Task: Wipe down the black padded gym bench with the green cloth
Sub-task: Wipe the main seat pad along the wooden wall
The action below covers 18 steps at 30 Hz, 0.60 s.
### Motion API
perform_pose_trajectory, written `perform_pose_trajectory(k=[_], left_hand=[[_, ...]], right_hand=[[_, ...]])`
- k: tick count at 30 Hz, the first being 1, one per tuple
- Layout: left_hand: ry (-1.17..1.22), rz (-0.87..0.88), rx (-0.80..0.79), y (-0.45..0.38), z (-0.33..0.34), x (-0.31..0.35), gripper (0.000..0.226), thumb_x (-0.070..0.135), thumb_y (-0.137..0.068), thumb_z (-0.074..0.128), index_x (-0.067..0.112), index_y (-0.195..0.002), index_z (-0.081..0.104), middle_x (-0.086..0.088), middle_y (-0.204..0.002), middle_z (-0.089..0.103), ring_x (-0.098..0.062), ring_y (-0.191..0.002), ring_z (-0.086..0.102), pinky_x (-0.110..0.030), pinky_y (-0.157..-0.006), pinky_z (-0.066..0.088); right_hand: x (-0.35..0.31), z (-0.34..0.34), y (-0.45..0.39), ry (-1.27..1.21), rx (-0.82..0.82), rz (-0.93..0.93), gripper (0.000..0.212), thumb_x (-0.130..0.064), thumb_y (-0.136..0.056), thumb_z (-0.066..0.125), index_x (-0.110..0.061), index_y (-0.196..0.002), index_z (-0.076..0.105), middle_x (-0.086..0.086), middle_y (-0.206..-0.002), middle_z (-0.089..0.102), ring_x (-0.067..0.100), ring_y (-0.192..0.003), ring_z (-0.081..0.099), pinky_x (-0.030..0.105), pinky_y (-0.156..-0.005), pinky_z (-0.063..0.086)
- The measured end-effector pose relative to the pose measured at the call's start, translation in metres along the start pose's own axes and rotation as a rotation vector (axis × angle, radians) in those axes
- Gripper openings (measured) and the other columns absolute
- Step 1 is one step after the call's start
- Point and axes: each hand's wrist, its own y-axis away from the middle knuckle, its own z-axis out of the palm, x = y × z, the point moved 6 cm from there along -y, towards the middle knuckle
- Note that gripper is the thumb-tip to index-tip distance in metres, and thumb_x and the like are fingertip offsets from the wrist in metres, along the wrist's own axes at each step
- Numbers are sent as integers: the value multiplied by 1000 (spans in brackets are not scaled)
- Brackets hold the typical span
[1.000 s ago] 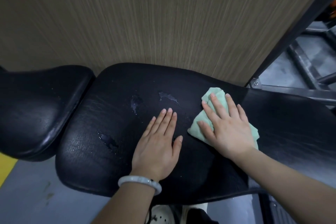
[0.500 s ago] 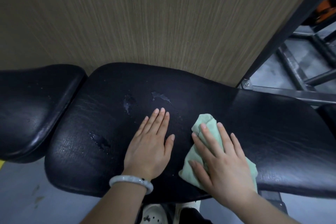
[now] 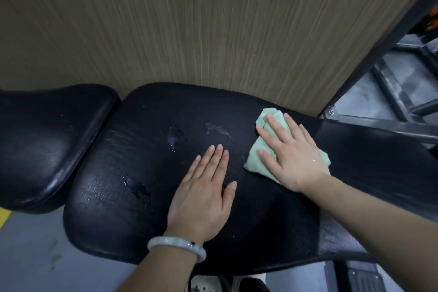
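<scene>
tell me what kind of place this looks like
Most likely a gym or fitness room. The long black padded bench has a separate black pad at its end, as on workout equipment, and a dark metal frame of bars stands on the grey floor behind it.

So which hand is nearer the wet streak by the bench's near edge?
Left. The left hand lies flat just right of the streak; the right hand presses the cloth farther right.
</scene>
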Motion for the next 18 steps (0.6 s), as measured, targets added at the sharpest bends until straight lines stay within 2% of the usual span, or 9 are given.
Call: perform_pose_trajectory(k=[5,9,14,18], left_hand=[[-3,10,27,-1,1,0,61,44,-101,20,8,-148,37,-4,-155,32,-14,-145,24,-34,-114,14],[-13,10,31,-1,0,1,61,44,-100,22,8,-148,37,-4,-155,33,-14,-145,24,-34,-114,15],[-3,3,31,-1,0,0,63,46,-100,21,10,-149,34,-2,-157,29,-13,-147,20,-33,-116,11],[25,2,1,0,0,1,66,49,-99,13,12,-152,24,1,-160,18,-10,-148,8,-31,-118,4]], right_hand=[[11,-4,-31,-3,-22,58,79,-64,-81,-6,-39,-153,14,-12,-162,-4,21,-149,-10,43,-119,-2],[15,-4,-43,10,-43,82,72,-60,-87,0,-38,-154,13,-12,-162,-7,21,-149,-10,42,-120,-2],[10,-5,-34,36,-35,59,82,-63,-81,-9,-36,-154,12,-11,-162,-5,22,-149,-9,40,-120,0],[2,-3,-6,33,-4,8,76,-62,-87,-1,-32,-153,21,-7,-162,6,26,-149,-2,42,-119,3]])
